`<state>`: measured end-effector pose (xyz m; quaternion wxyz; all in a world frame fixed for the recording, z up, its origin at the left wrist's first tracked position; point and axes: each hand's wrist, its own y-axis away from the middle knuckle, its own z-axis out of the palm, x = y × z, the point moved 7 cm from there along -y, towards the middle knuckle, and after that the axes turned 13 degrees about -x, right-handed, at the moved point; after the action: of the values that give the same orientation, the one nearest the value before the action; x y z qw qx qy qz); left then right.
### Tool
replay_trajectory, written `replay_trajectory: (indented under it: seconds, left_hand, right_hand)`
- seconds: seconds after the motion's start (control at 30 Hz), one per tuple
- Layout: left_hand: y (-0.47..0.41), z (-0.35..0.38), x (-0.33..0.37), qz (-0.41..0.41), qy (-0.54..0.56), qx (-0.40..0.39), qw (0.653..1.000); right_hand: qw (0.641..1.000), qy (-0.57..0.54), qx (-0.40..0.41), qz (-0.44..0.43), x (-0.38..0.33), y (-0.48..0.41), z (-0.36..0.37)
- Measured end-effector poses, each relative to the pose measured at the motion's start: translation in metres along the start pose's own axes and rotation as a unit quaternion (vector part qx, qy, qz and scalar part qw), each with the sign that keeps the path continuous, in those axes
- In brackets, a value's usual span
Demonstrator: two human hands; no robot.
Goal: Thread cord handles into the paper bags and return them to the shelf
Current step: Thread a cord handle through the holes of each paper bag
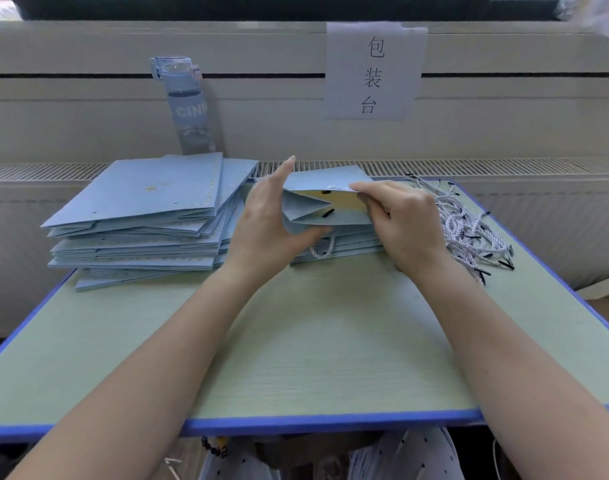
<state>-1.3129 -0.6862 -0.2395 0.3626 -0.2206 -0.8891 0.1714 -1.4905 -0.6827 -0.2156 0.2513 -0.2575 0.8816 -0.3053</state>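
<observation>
Paper bag (334, 220) held mouth-open over a short bag stack (348, 245), far middle of tabletop (313, 341). Left hand (266, 220) grips its left side, thumb beneath. Right hand (405, 216) pinches the upper rim beside a white cord (337, 187). Flat bags (147, 216) far left corner; loose cords (465, 226) along right edge.

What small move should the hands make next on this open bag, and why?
Probably pull the white cord further through with the right hand: the left hand holds the paper bag open, and a black cord tip already pokes inside.
</observation>
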Motion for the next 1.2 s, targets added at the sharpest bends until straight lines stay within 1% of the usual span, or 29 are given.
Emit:
replay_trajectory:
  seconds: [0.1,0.17,0.23,0.3,0.37,0.4,0.43,0.47,0.57,0.63,0.67,0.7,0.73,0.8,0.83,0.87,0.9,0.93,1.0,1.07,1.1,1.13,1.2]
  left_hand:
    - [0.0,0.005,-0.007,-0.019,0.004,0.002,1.0]
    - [-0.001,-0.001,-0.017,-0.033,-0.012,0.039,0.999]
    - [0.0,-0.013,-0.022,-0.039,-0.019,0.095,0.995]
    - [0.002,-0.023,-0.025,-0.054,0.01,0.134,0.989]
    - [0.004,-0.026,-0.026,-0.066,0.044,0.148,0.986]
    - [0.005,-0.026,-0.025,-0.067,0.048,0.149,0.985]
    - [0.004,-0.025,-0.025,-0.068,0.044,0.145,0.986]
    - [0.004,-0.025,-0.024,-0.064,0.036,0.143,0.987]
    - [0.002,-0.027,-0.028,-0.056,0.031,0.15,0.987]
    - [0.002,-0.03,-0.036,-0.079,0.052,0.154,0.983]
    - [0.003,-0.031,-0.042,-0.097,0.075,0.154,0.98]
    - [0.003,-0.032,-0.046,-0.112,0.097,0.154,0.977]
    - [0.004,-0.032,-0.049,-0.122,0.11,0.155,0.974]
    - [0.004,-0.031,-0.047,-0.124,0.11,0.158,0.973]
    - [0.002,-0.03,-0.044,-0.116,0.104,0.156,0.975]
    - [0.001,-0.028,-0.038,-0.1,0.099,0.147,0.979]
    - [-0.001,-0.025,-0.032,-0.079,0.097,0.127,0.984]
    - [-0.003,-0.021,-0.027,-0.054,0.088,0.099,0.99]
    - [-0.006,-0.006,-0.02,-0.011,0.029,0.005,0.999]
    - [-0.005,0.014,-0.021,0.016,-0.057,-0.098,0.993]
    - [-0.004,0.021,-0.023,0.021,-0.091,-0.129,0.987]
    - [-0.003,0.025,-0.024,0.016,-0.109,-0.145,0.983]
    - [-0.003,0.026,-0.026,0.001,-0.111,-0.138,0.984]
  right_hand:
    - [0.999,-0.018,0.034,-0.024,-0.005,0.002,-0.003]
    - [0.998,-0.028,0.049,-0.028,-0.006,0.002,-0.006]
    - [0.998,-0.022,0.042,-0.046,-0.01,0.001,-0.007]
    - [0.997,-0.03,-0.013,-0.068,-0.015,0.0,-0.001]
    - [0.993,-0.025,-0.094,-0.064,-0.015,0.0,0.01]
    - [0.991,-0.009,-0.118,-0.063,-0.013,0.001,0.015]
    - [0.991,0.007,-0.113,-0.067,-0.012,0.001,0.016]
    - [0.994,0.018,-0.087,-0.07,-0.009,0.001,0.013]
    - [0.998,0.026,0.02,-0.054,-0.002,0.002,-0.007]
    - [0.997,0.015,0.061,-0.032,0.005,0.002,-0.016]
    - [0.998,0.007,0.065,-0.021,0.008,0.003,-0.017]
    - [0.999,-0.003,0.054,-0.009,0.011,0.002,-0.016]
    - [1.0,-0.01,0.025,0.004,0.015,0.001,-0.011]
    - [0.996,-0.013,-0.084,0.038,0.023,-0.001,0.01]
    - [0.988,-0.009,-0.144,0.057,0.027,0.001,0.022]
    - [0.98,-0.006,-0.189,0.068,0.028,0.003,0.033]
    - [0.975,-0.004,-0.211,0.069,0.028,0.005,0.04]
    - [0.974,-0.004,-0.216,0.064,0.026,0.006,0.044]
    - [0.977,-0.001,-0.209,0.053,0.021,0.006,0.045]
    - [0.976,0.001,-0.212,0.044,0.019,0.006,0.045]
    - [0.975,0.002,-0.218,0.044,0.02,0.006,0.046]
    - [0.973,0.001,-0.224,0.05,0.022,0.006,0.047]
    - [0.973,-0.007,-0.22,0.062,0.026,0.006,0.047]
